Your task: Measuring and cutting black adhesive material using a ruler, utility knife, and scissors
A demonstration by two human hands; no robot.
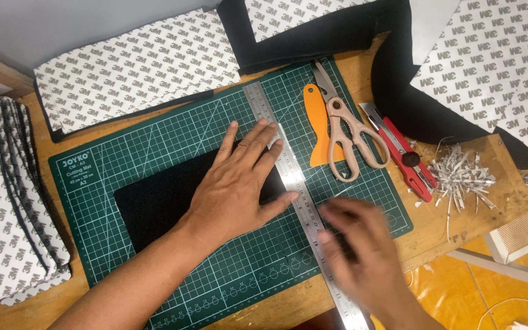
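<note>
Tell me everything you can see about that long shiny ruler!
The ruler is a long, flat strip that looks like silvery metal, with fine marks along its edges. It lies slantwise on the green cutting mat, from the mat's far edge to past its near edge. The left hand lies flat on a black sheet, its fingertips on the ruler. The blurred right hand covers part of its lower half.

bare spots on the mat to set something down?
Free: the mat strip between the black sheet and the backing sheets, and its near edge below the left hand. Crowded: right of the ruler, with scraper, scissors, knife, scraps and the blurred right hand.
</note>
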